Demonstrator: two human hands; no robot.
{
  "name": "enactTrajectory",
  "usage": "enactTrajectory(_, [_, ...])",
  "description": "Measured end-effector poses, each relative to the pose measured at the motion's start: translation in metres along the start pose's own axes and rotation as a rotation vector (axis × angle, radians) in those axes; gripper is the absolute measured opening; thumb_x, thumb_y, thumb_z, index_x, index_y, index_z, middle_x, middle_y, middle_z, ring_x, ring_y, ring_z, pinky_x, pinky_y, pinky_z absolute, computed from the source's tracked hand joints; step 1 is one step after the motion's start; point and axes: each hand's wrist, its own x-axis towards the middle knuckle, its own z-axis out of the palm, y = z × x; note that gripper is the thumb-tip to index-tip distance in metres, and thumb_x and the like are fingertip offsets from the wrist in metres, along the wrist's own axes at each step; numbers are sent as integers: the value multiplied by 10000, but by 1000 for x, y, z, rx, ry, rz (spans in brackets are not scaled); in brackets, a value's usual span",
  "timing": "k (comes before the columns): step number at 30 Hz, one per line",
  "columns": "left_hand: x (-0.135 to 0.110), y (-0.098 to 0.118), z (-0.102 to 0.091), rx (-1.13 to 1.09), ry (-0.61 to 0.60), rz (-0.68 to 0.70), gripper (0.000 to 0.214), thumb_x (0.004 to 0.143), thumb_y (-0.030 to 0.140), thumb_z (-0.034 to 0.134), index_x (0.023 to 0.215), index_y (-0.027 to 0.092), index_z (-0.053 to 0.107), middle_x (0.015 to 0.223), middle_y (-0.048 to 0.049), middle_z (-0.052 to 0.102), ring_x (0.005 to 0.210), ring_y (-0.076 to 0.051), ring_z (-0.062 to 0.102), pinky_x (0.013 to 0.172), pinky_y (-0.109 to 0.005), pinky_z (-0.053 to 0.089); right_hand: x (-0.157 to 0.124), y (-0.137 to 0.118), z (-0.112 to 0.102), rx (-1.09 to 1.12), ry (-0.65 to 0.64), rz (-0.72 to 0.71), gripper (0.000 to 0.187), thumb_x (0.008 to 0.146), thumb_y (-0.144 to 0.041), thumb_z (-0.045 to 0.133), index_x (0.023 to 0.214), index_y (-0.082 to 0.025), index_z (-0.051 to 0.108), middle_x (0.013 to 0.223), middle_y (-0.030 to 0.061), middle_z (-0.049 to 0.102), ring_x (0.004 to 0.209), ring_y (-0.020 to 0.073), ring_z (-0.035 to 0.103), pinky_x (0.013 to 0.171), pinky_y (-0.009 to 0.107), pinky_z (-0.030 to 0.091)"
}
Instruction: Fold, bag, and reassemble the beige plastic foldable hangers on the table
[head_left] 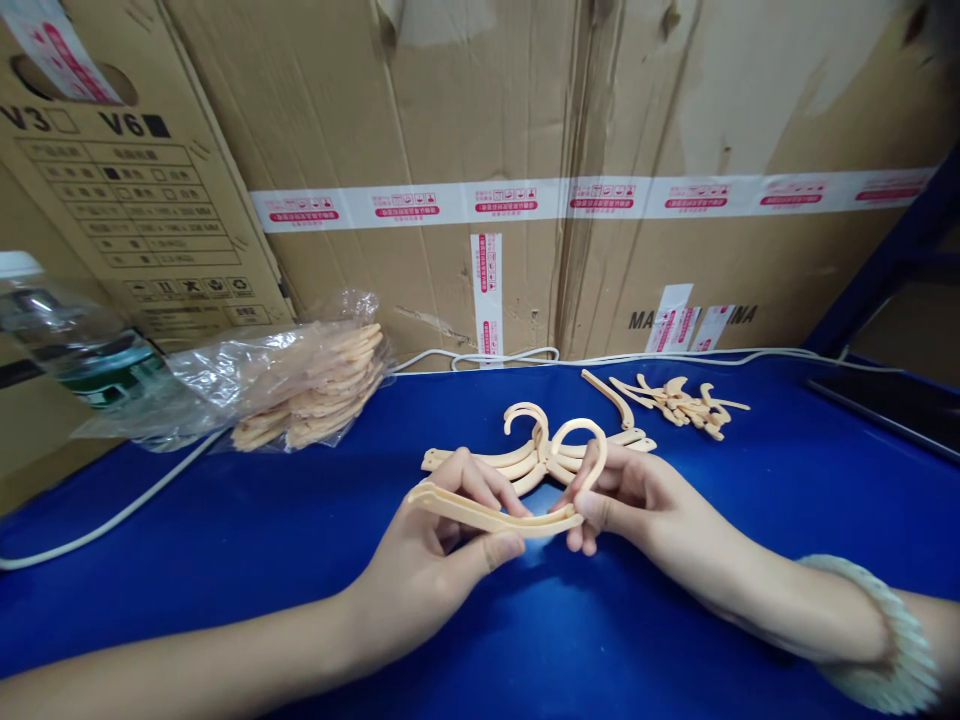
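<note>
My left hand [427, 570] pinches a pale cream plastic hanger arm [472, 514] between thumb and fingers. At the arm's right end, my right hand [645, 490] grips the base of a curved hanger hook [602, 450] of the same colour. Hook and arm meet at my right fingertips, which partly hide the joint. Just behind my hands lie several hanger pieces with a raised hook [541, 425], partly covered by my fingers. Farther right is a single loose hanger arm [611, 398] beside a small pile of loose hooks [686, 408].
A clear plastic bag [225, 375] of stacked hanger arms [330, 400] lies left on the blue tabletop [247, 560]. Behind it a bottle [90, 345] leans. Large cardboard boxes [420, 110] wall the back. A white cable [135, 515] crosses the left; a dark flat device [900, 410] lies right.
</note>
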Motion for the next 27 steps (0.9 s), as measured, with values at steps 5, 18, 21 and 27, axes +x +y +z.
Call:
enactTrajectory(5, [5,-2,0,-63,106,-98,178,799,220,728,763,193,556,844,-7,630,840,-179,636,760,-304,524,-1,-5,4,-41,19,-38,338,707,-438,804,741,-191,575,700,8,650,642,138,618,625,273,522])
enactTrajectory(18, [5,-7,9,-299,4,-344,386,728,171,794,978,210,502,819,-1,764,775,-176,741,759,-300,564,2,-5,13,7,-85,-5,317,700,-421,818,784,-163,655,652,-5,650,569,112,603,560,246,539])
enactTrajectory(21, [8,-6,10,-296,45,-390,389,669,140,811,898,202,503,780,16,750,712,-163,734,711,-281,557,7,-16,-2,-53,-57,-58,345,750,-439,779,944,-168,691,702,9,685,571,120,623,577,267,547])
enactTrajectory(27, [12,-4,6,-274,99,-395,345,644,146,806,821,192,513,700,36,703,627,-144,698,653,-274,548,33,-40,-85,-901,133,-413,198,820,-401,688,882,-223,747,902,77,736,825,224,661,737,357,524])
